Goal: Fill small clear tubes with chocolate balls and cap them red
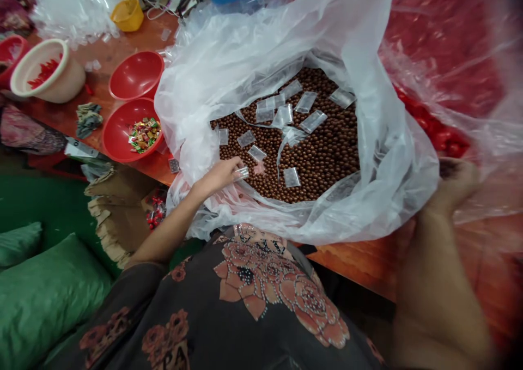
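Observation:
My left hand (224, 175) reaches over the near left rim of a large clear plastic bag (192, 86). Its fingers are closed on a small clear plastic case (242, 173). Inside the bag lies a mass of small round brown balls (322, 165), with several more clear cases, one of them a flat case (291, 177), scattered on top. My right hand (460, 182) is at the bag's right side, beside red pieces (443, 138) under clear plastic. The fingers of that hand are mostly hidden and blurred, so its grip does not show.
On the left of the wooden table (98, 43) stand a red bowl of small colourful pieces (110, 135), another red bowl (137, 76), a white tub (67, 81) and a yellow container (127, 16). A torn cardboard box (118, 206) and green sacks (53, 288) lie below.

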The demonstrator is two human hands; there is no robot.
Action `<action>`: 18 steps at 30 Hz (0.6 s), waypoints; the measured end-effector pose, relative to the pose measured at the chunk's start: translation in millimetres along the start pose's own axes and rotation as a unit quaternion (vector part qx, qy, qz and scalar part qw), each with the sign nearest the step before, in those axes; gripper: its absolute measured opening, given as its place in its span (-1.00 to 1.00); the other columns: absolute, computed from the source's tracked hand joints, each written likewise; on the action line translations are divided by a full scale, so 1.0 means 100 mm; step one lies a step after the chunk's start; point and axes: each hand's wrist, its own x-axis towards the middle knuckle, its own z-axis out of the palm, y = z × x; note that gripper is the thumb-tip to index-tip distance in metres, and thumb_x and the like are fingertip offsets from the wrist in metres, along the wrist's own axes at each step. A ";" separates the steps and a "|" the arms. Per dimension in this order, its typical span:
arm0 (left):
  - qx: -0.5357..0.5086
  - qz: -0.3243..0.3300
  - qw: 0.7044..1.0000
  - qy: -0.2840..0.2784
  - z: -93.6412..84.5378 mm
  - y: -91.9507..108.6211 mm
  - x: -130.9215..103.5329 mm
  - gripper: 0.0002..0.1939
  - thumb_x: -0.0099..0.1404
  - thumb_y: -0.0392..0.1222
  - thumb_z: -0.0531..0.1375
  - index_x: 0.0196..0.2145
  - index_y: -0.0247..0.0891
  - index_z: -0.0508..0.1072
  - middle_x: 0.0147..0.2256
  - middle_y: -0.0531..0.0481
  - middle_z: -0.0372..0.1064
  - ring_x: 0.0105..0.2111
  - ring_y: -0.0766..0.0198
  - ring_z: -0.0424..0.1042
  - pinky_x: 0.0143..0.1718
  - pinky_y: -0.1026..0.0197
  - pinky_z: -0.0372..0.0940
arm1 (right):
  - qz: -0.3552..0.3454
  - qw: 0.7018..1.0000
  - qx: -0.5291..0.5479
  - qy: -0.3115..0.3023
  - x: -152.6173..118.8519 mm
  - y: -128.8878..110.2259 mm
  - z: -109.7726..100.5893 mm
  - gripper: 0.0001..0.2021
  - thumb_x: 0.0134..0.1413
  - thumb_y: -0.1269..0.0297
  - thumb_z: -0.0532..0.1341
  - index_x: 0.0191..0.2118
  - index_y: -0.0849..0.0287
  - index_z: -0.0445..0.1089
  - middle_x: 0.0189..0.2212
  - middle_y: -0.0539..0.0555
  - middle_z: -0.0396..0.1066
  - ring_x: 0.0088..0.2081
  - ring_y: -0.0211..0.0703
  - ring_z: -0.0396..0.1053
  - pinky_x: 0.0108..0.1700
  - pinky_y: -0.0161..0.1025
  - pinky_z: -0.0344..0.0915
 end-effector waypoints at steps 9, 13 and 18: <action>-0.015 0.020 0.993 -0.119 0.20 0.16 0.46 -0.80 0.09 -0.32 0.24 -0.30 -0.28 0.61 -0.33 -0.04 0.53 -0.32 0.19 0.42 -0.24 0.21 0.19 | 0.112 0.915 0.385 0.034 -0.44 -0.16 -0.23 -0.69 -0.12 0.72 0.07 -0.39 0.17 0.40 -0.47 -0.08 0.33 -0.51 -0.43 0.28 -0.36 -0.41 0.28; -0.055 0.019 0.987 -0.147 0.34 0.27 0.55 -0.79 0.11 -0.30 0.26 -0.26 -0.32 0.60 -0.36 -0.04 0.51 -0.40 0.26 0.40 -0.28 0.23 0.22 | 0.111 0.894 0.435 -0.005 -0.62 -0.16 -0.37 -0.74 -0.15 0.67 0.08 -0.39 0.23 0.40 -0.46 -0.06 0.33 -0.51 -0.47 0.29 -0.36 -0.46 0.26; -0.130 0.008 0.975 -0.182 0.45 0.28 0.61 -0.76 0.14 -0.30 0.26 -0.19 -0.35 0.58 -0.35 -0.03 0.52 -0.43 0.29 0.40 -0.30 0.22 0.26 | 0.105 0.883 0.457 -0.029 -0.78 -0.25 -0.54 -0.75 -0.25 0.60 0.12 -0.38 0.18 0.38 -0.46 -0.10 0.29 -0.49 -0.43 0.30 -0.33 -0.40 0.26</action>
